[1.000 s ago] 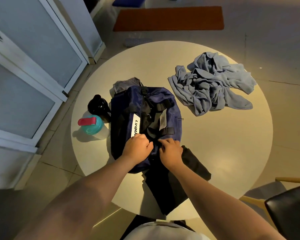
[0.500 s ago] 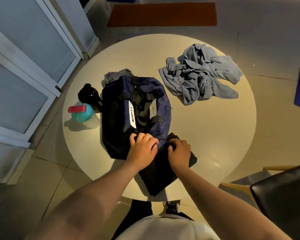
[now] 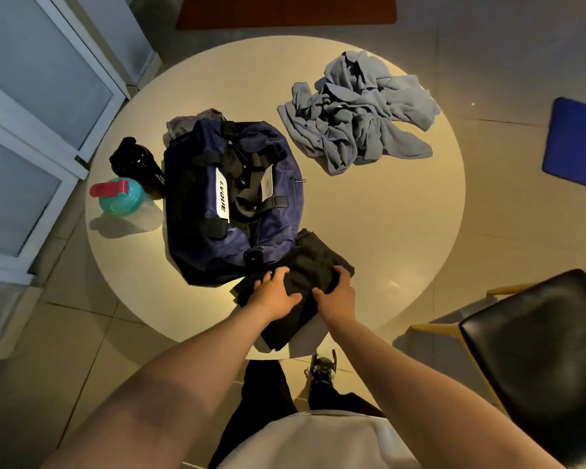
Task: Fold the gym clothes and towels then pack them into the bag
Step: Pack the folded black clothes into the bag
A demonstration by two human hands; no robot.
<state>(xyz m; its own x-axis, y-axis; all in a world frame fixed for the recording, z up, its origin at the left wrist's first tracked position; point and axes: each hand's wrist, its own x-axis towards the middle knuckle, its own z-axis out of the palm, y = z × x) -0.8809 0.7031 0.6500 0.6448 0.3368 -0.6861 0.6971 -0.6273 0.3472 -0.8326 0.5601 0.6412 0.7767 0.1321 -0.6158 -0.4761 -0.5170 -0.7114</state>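
Head view: left hand (image 3: 277, 293) and right hand (image 3: 336, 294), palms down, both in grip on black garment (image 3: 313, 260)

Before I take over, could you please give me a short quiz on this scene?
1. True or false: the grey cloth lies crumpled outside the navy duffel bag.
2. The left hand and right hand hold which? A grey cloth, B black garment, C navy duffel bag.
3. What stands beside the teal-lidded bottle?
Key: 1 true; 2 B; 3 the black shaker bottle.
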